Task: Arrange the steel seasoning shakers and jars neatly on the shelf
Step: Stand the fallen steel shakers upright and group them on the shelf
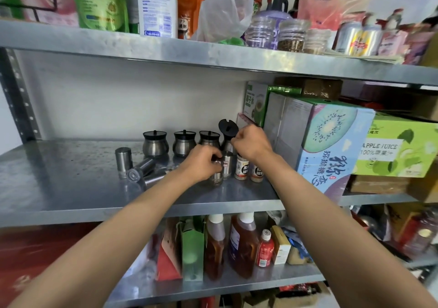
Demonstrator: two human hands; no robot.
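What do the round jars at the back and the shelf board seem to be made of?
Round jars: brushed steel bodies by their dull grey sheen; the dark lids with knobs look like tinted plastic or glass, hard to say which. Shelf board: bare sheet metal, probably galvanised, going by its mottled grey surface and soft reflections.

The left hand [204, 163] covers most of a shaker [216, 177]; the right hand [252, 142] hides the fourth jar [226, 144] below its tilted lid [228, 127]. Bottle labels [242, 168] are too small to read.
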